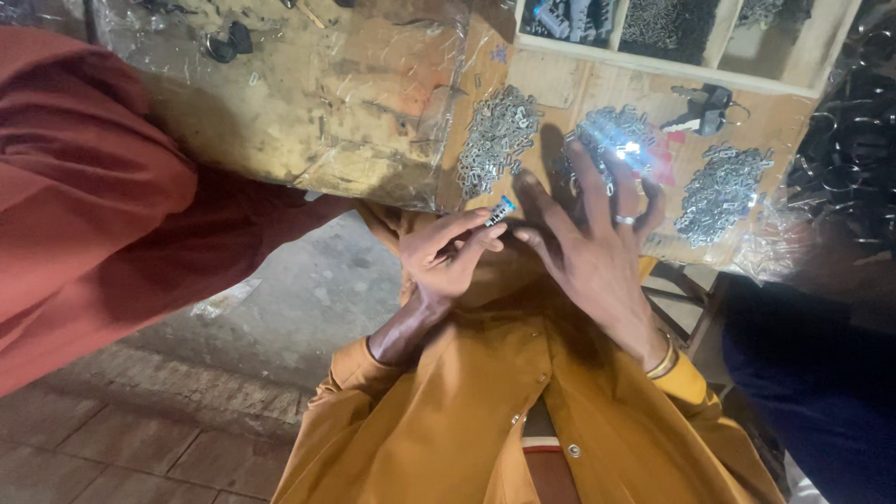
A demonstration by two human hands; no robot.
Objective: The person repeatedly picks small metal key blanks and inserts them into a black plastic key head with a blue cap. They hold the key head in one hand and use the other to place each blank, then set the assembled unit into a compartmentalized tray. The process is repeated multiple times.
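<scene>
— What's beyond the hands?

— The wooden worktop (373, 103), partly under crinkled clear plastic. Past the fingertips of the right hand (597, 247) sits a compartmented wooden tray (653, 58) with dark parts in it. To the left of the left hand (448, 257) there's someone else's red sleeve (84, 196), well apart from it.

— And nearer?

— Three heaps of small silvery metal pieces lie on the worktop. One heap (497, 135) is just above the left hand; the middle heap (611, 135) lies under the right hand's fingertips; the third heap (723, 191) is off to the right of that hand. A dark key set (705, 110) lies above, between the last two.

— What are the hands doing?

— The left hand is pinched narrow, thumb and fingers closed on a small metal piece with a blue tip (500, 209). It pokes up from that hand's fingertips, just beside the right hand's thumb. The right hand is spread wide, fingers fanned, a ring (624, 220) on one finger, holding nothing I can see.
</scene>
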